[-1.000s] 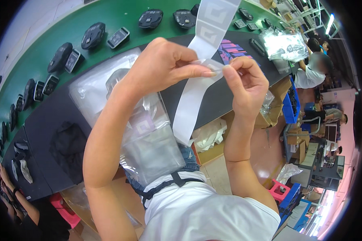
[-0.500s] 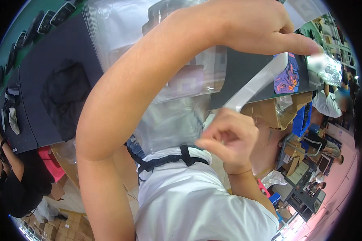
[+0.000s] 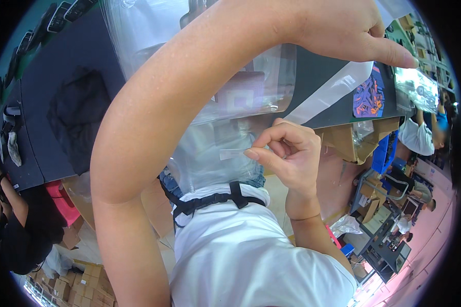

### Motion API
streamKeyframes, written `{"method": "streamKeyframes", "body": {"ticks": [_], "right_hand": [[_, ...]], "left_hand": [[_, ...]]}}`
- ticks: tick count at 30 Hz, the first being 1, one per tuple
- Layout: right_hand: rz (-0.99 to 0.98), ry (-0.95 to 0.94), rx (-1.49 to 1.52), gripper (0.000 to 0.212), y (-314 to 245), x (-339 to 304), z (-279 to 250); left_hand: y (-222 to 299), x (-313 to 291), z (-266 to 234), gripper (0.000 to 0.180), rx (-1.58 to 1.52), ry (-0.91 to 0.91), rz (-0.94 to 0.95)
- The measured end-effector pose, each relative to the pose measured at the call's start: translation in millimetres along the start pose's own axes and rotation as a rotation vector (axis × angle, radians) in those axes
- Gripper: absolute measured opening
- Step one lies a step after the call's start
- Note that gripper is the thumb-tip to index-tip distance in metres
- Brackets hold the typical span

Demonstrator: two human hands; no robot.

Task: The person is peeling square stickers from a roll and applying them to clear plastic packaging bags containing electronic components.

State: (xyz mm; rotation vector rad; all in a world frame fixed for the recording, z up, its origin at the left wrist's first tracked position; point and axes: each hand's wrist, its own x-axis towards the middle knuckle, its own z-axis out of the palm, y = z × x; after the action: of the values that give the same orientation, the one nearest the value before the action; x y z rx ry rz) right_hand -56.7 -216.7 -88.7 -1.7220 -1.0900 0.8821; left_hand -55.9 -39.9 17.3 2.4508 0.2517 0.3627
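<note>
My left arm reaches across the top of the view, and my left hand (image 3: 351, 33) is at the upper right with its thumb stretched out. Its other fingers are mostly hidden; a translucent strip (image 3: 328, 94) hangs from under it, seemingly held. The strip's lower end passes behind my right hand (image 3: 290, 151). Thumb and index finger there pinch a small clear sticker (image 3: 232, 154) by one end. Under it, a clear plastic bag (image 3: 207, 153) lies over my lap. A stack of clear plastic bags (image 3: 130, 38) lies beneath my left arm on the dark table (image 3: 41, 102).
A black cloth (image 3: 79, 115) lies on the table's left. At right are a purple patterned card (image 3: 369, 94), shiny clear packages (image 3: 420, 89), an open cardboard box (image 3: 343, 143) and a blue bin (image 3: 384, 153). Other people work at far left and right.
My right hand has turned and moved slightly left and up; the small clear sticker now shows between its fingertips. The strip has swung lower and shows broader. My left hand has shifted slightly.
</note>
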Motion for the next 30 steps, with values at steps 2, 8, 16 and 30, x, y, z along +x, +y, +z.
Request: {"method": "streamKeyframes", "body": {"ticks": [2,8,16,30], "right_hand": [[0.036,-0.004,0.006,0.015,1.8,-0.4,-1.1],[0.001,0.016,0.034,0.014,4.8,1.1,2.4],[0.029,0.046,0.050,0.013,8.4,1.3,7.1],[-0.081,0.161,-0.103,0.014,12.4,-0.5,19.5]], "left_hand": [[6.3,-5.1,-5.1,0.070,0.319,-0.016,-0.313],[-52.4,-9.7,-7.6,0.069,-0.320,-0.005,0.259],[-39.9,-18.2,8.8,0.066,-0.269,0.205,0.216],[-49.6,-10.5,-5.9,0.065,-0.365,0.001,0.267]]}}
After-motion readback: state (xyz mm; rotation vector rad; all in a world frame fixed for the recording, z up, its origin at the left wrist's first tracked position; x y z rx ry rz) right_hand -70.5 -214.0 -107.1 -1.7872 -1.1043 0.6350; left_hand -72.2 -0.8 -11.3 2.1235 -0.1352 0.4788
